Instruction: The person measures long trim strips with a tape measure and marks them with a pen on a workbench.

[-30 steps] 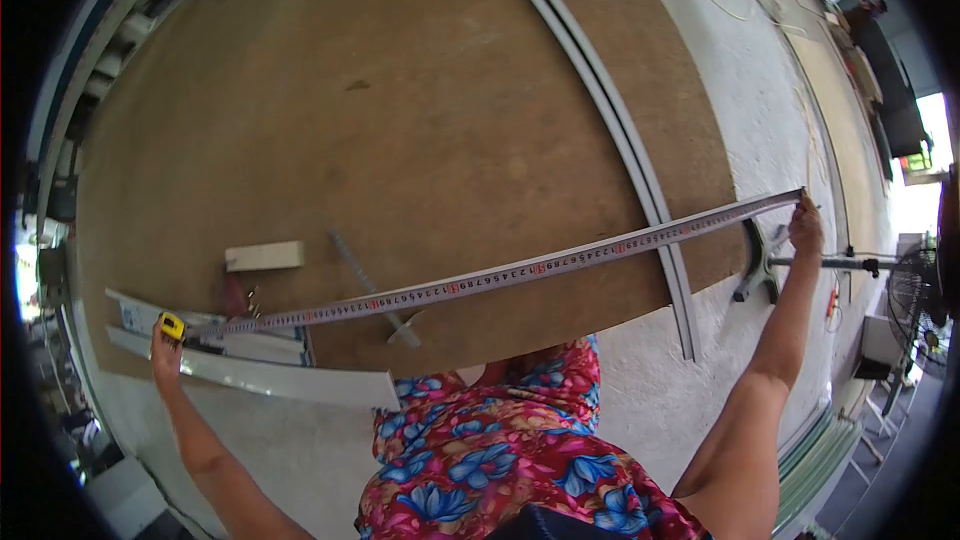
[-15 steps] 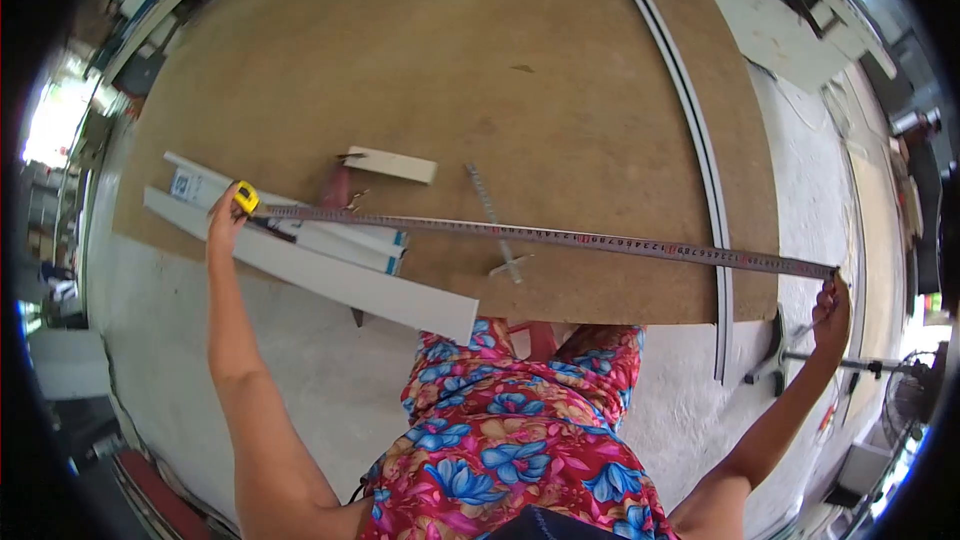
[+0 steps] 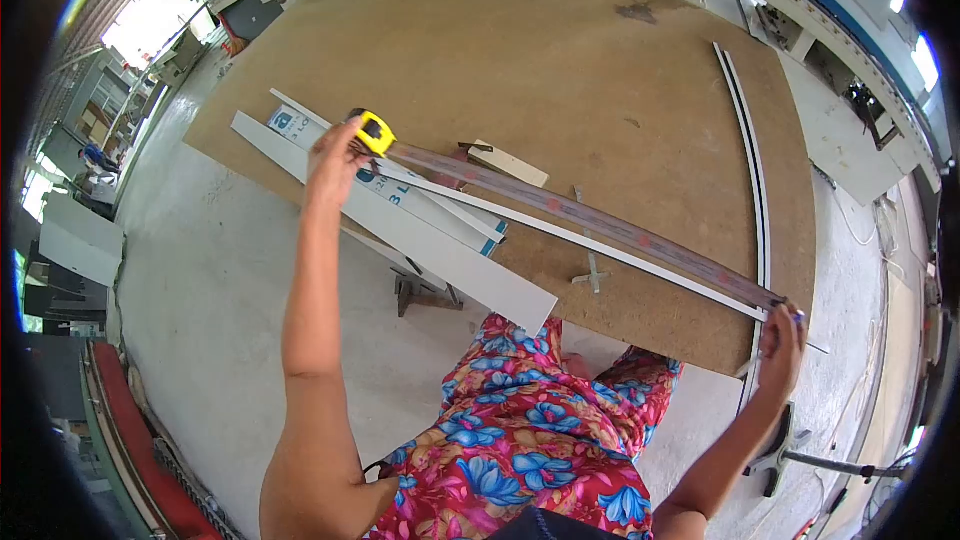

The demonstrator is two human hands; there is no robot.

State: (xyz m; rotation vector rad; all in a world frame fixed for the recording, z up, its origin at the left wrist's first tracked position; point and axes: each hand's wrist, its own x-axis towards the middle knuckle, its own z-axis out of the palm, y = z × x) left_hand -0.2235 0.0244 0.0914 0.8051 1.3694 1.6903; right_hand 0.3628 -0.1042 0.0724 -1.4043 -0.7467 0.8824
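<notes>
My left hand [image 3: 333, 165] is closed around the yellow case of a tape measure [image 3: 374, 134] above the board-topped table. The tape's blade [image 3: 580, 212], slightly blurred, stretches out to the right. At its far end my right hand [image 3: 783, 350] has its fingers closed on the blade's tip; a small bluish-white thing also shows at these fingers, too small to name. Just below the blade runs a narrow white strip [image 3: 600, 248] with a dark line, from near my left hand to my right. Under my left hand lie white panels [image 3: 400, 225], some with blue lettering.
A cream block [image 3: 515, 165] and a cross-shaped metal piece [image 3: 592, 275] lie on the brown tabletop [image 3: 560, 60]. Another long white-and-black strip [image 3: 755, 160] lies along the right side. A metal stand leg [image 3: 775, 450] stands on the floor at right.
The view has turned and shifted. My hands appear closer together in the picture, still holding the tape stretched between them. The narrow white strip below the blade now shows clearly.
</notes>
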